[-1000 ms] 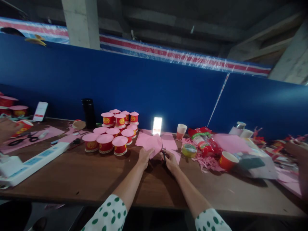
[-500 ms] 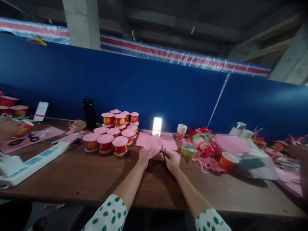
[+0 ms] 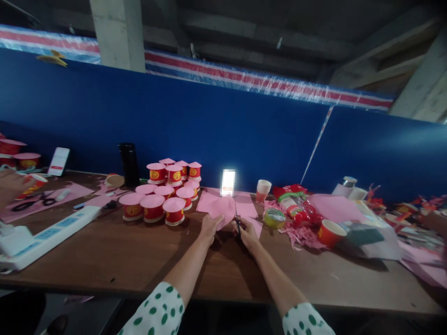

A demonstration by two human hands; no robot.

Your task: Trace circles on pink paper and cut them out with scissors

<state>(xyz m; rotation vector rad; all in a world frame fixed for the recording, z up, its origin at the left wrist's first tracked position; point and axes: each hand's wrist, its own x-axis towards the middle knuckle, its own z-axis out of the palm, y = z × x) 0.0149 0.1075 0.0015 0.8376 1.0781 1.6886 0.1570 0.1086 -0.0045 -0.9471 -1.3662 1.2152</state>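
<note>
My left hand [image 3: 210,227] pinches the lower edge of a pink paper piece [image 3: 223,208] held up over the brown table [image 3: 139,256]. My right hand [image 3: 247,231] is closed around small dark scissors [image 3: 237,218] whose blades point up into the paper's right side. More pink sheets [image 3: 244,207] lie flat just behind. A cluster of red cups with pink paper lids [image 3: 164,190] stands to the left of my hands.
A white power strip [image 3: 45,235], a black flask [image 3: 129,164], a lit phone [image 3: 228,182], a tape roll [image 3: 274,217], an open red cup [image 3: 329,233] and pink scraps [image 3: 300,235] surround me. Another person's hand [image 3: 10,186] works at far left beside scissors [image 3: 30,203].
The pink piece has turned slightly in my left hand, its top edge rounder. The other person's arm at far right has drawn back out of view.
</note>
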